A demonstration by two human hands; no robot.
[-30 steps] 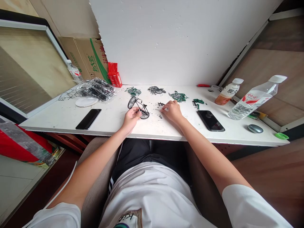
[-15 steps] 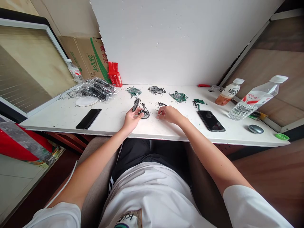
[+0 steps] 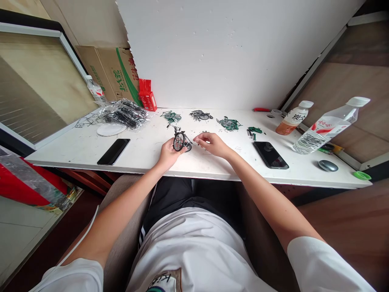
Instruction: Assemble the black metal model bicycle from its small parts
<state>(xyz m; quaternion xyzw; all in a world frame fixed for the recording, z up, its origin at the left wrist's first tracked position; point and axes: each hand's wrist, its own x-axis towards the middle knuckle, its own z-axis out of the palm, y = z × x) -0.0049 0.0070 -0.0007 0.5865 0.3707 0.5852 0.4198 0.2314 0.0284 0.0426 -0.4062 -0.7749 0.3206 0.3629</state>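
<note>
Left hand (image 3: 168, 156) gripping model bicycle (image 3: 179, 141), right hand (image 3: 212, 144) pinched nearly closed, can't tell on what; probably mid-assembly, next needs steady alignment

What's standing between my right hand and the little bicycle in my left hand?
Nothing visible: only a narrow gap over the white table separates your right hand from the bicycle in your left hand. Whether the right fingertips pinch a small part is unclear.
</note>
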